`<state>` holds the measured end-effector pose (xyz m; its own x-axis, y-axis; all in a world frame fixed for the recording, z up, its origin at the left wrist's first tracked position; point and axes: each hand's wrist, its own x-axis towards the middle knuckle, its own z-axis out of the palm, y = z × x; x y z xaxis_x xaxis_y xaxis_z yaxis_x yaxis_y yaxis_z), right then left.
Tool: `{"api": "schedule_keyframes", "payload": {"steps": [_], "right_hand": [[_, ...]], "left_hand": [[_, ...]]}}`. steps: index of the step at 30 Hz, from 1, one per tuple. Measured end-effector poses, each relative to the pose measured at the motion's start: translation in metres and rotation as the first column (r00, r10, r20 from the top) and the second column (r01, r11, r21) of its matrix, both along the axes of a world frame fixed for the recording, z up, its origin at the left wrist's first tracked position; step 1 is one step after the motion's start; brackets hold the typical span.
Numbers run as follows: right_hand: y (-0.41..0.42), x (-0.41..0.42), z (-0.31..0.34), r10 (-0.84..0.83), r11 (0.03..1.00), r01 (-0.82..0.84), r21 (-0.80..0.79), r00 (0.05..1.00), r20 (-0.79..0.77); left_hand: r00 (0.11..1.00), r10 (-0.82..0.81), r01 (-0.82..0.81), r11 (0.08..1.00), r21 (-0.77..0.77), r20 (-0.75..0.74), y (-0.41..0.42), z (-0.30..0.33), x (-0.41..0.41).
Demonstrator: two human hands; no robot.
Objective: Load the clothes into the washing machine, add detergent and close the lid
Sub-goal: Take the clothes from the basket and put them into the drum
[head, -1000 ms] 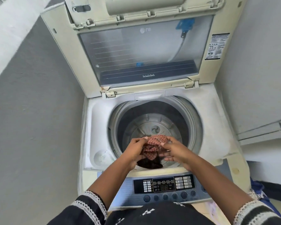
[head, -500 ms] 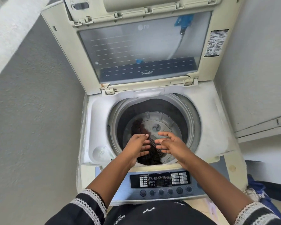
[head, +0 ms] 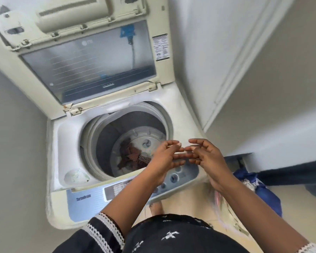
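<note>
Grey wall (head: 13,143) runs tight along the washer's (head: 58,161) left edge, basically no gap there. Lid (head: 88,63) is up and leaning back, hinged at the rear edge, so the whole top is open. There's a round recess (head: 76,177) in the front-left corner of the top deck, with greenish residue in it. The drum (head: 106,143) mouth is wide and unblocked, and the clothes (head: 130,156), a brownish-red checked bundle, sit at the bottom, toward the front side of the drum floor. The control panel (head: 91,198) runs along the front edge, partly hidden by the arms.

Left hand (head: 165,157) floats above the front-right rim of the drum, fingers loosely bent and spread, holding nothing. Right hand (head: 206,156) is just beside it, over the front-right corner of the washer, fingers also relaxed and empty; fingertips of the two nearly meet, can't tell if they touch.

On the right a white wall (head: 217,61) crowds the washer's right edge at the back. Past the front-right corner there's a tan floor (head: 288,198) with a blue bag (head: 263,190) on it, pale fabric spilling next to it. Picture's a bit smeared.
</note>
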<state>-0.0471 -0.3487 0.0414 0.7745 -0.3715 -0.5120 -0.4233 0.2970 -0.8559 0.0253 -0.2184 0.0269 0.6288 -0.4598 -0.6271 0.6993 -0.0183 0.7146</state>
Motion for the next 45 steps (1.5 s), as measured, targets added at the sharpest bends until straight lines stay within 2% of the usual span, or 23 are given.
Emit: {"api": "schedule_keyframes", "payload": {"steps": [3,9,15,22,26,34,40,43,45], "right_hand": [[-0.036,-0.043,-0.003,-0.111,0.994,0.11,-0.014,0.993,-0.035],[-0.103,-0.133,-0.026,-0.258,0.964,0.264,0.026,0.956,-0.14],[-0.157,-0.221,-0.06,-0.397,0.906,0.421,0.042,0.881,-0.259],[-0.194,-0.292,-0.084,-0.473,0.857,0.513,0.047,0.819,-0.324],[-0.205,-0.315,-0.099,-0.507,0.821,0.567,0.073,0.782,-0.363],[-0.21,-0.31,-0.135,-0.486,0.814,0.575,0.077,0.748,-0.452],[-0.225,-0.273,-0.178,-0.418,0.856,0.514,0.054,0.749,-0.514],[-0.234,-0.252,-0.22,-0.351,0.908,0.418,0.001,0.764,-0.541],[-0.242,-0.241,-0.258,-0.275,0.957,0.278,-0.082,0.784,-0.556]], "left_hand": [[0.998,-0.057,0.056,0.998,0.011,0.02,-0.034,0.004,-0.033],[0.983,-0.177,0.179,0.982,0.062,-0.051,-0.085,-0.009,-0.098],[0.962,-0.244,0.259,0.958,0.125,-0.118,-0.134,-0.032,-0.155],[0.922,-0.365,0.386,0.871,0.303,-0.127,-0.174,-0.07,-0.198],[0.887,-0.434,0.461,0.822,0.334,-0.154,-0.191,-0.08,-0.214],[0.818,-0.555,0.567,0.729,0.383,-0.156,-0.219,-0.094,-0.207],[0.74,-0.636,0.658,0.617,0.433,-0.218,-0.239,-0.131,-0.182],[0.713,-0.667,0.677,0.576,0.458,-0.215,-0.255,-0.164,-0.168],[0.688,-0.702,0.687,0.548,0.477,-0.182,-0.266,-0.193,-0.161]]}}
